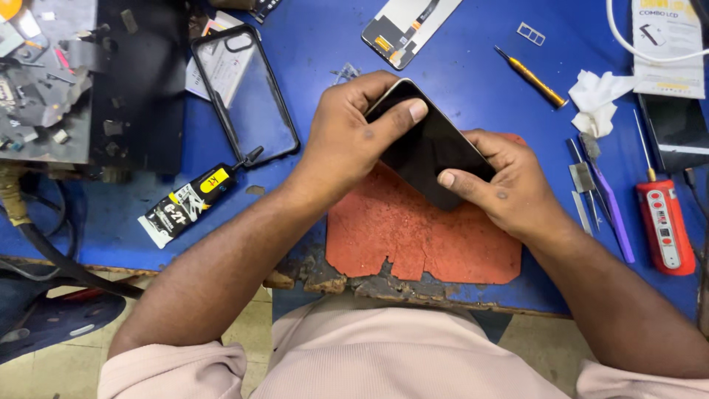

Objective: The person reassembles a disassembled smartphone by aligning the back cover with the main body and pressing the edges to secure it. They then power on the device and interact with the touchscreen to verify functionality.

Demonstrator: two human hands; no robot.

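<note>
as thumbs press (flat), hands (428,159) grip phone (428,148).

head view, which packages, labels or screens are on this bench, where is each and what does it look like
Phone: dark blank screen, held in left hand and right hand over the orange mat.
Glue tube: left of the mat, black and white with a yellow label.
Flat white package: top right, printed, with a small picture.
Display panel: top centre, pale back up.
Red tool: right edge, white label strip.
Dark device: far right, blank.
</note>
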